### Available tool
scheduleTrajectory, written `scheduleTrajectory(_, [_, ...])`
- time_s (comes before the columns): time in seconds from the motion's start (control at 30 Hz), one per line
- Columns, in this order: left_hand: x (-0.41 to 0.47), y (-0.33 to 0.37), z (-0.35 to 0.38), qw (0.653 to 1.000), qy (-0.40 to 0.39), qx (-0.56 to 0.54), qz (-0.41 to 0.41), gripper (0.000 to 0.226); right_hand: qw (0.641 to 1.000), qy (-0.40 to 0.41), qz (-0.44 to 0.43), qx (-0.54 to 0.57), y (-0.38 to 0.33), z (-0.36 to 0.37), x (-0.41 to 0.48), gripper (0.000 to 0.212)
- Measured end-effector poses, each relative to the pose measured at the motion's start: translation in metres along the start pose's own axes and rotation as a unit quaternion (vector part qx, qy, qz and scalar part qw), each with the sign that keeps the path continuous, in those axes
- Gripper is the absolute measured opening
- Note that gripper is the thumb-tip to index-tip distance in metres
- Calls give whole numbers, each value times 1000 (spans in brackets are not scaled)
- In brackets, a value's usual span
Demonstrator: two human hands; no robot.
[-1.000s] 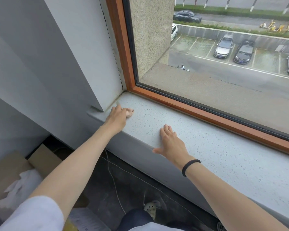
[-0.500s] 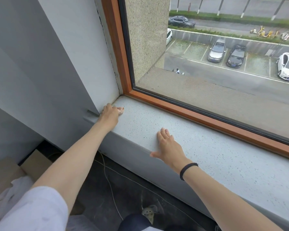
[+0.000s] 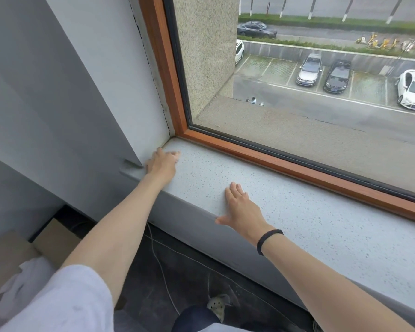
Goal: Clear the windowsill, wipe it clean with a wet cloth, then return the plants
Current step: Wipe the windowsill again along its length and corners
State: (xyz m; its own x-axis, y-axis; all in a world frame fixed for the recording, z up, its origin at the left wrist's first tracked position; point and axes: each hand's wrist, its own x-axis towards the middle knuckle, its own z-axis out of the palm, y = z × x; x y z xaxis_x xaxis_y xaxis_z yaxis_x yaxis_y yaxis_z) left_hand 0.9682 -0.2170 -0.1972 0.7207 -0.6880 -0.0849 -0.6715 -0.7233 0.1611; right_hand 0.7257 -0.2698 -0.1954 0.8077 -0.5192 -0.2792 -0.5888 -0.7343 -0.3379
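Left hand (image 3: 162, 164) covers a cloth (image 3: 177, 155) at the windowsill (image 3: 297, 212) corner, grip unclear; right hand (image 3: 241, 209) lies flat, fingers straight.

Grey wall (image 3: 58, 92) seen upper left; wood-framed window (image 3: 273, 116) set right; parked cars (image 3: 309, 70) seen beyond; dark floor (image 3: 189, 271), cardboard box (image 3: 55, 243) lower left.

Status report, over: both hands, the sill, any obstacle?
Left hand grips small pale cloth at wall-side corner of speckled grey windowsill. Right hand flat, open, on sill. No plants in view.
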Motion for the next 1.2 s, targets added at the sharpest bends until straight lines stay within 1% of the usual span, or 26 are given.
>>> scheduleTrajectory(0.1, [-29,29,14,991,-32,12,133,46,1000,-3,0,-1,-1,0,1,97])
scheduleTrajectory(0.13, [-39,32,17,985,-32,21,166,43,1000,-3,0,-2,-1,0,2,96])
scheduleTrajectory(0.17, [-40,28,18,982,-25,32,182,41,1000,-1,-1,-2,-1,0,2,96])
scheduleTrajectory(0.23, [-28,15,14,986,0,53,155,40,1000,-2,-4,-3,1,1,1,97])
scheduleTrajectory(0.3, [-7,4,7,995,14,57,87,43,1000,-5,-3,-2,2,2,1,98])
scheduleTrajectory(0.37, [5,9,4,999,9,28,35,42,1000,-5,-3,-1,1,3,1,98])
scheduleTrajectory(0.43, [-4,23,9,999,5,10,42,38,1000,0,-4,5,1,6,3,98])
scheduleTrajectory(0.53, [-37,30,27,991,10,22,130,38,1000,2,-2,8,1,6,3,98])
scheduleTrajectory(0.57, [-45,24,30,989,11,26,148,40,1000,4,-2,9,2,6,4,98])
scheduleTrajectory(0.6, [-46,15,31,988,11,27,149,41,1000,6,-4,9,2,6,4,98])
scheduleTrajectory(0.63, [-41,6,28,991,15,22,127,40,1000,5,-5,10,2,7,4,99])
scheduleTrajectory(0.7, [-22,-10,22,998,23,14,55,40,1000,4,-4,12,2,7,3,99])
scheduleTrajectory(0.77, [-11,-10,17,999,39,7,-9,43,1000,6,-2,14,2,7,2,99])
scheduleTrajectory(0.8, [-12,-7,19,999,46,1,-28,43,1000,6,-3,13,1,8,2,99])
scheduleTrajectory(0.87, [-25,-3,27,999,37,-12,-35,43,1000,6,-4,12,0,11,2,99])
scheduleTrajectory(0.93, [-40,-8,34,999,34,-22,-2,45,1000,6,-3,9,-3,13,2,99])
scheduleTrajectory(1.0, [-34,-15,28,999,43,-22,0,45,1000,6,-1,2,-3,13,2,98])
scheduleTrajectory(1.07, [-18,-17,24,998,33,-38,-33,38,1000,-3,-1,-5,-5,11,1,99])
scheduleTrajectory(1.13, [-5,-8,17,994,28,-63,-82,35,1000,1,2,-5,-7,9,2,100])
scheduleTrajectory(1.17, [-4,-2,15,993,25,-67,-94,36,1000,2,0,-5,-8,9,2,100])
scheduleTrajectory(1.2, [-7,1,15,994,24,-64,-88,37,1000,1,-1,-4,-8,9,1,100])
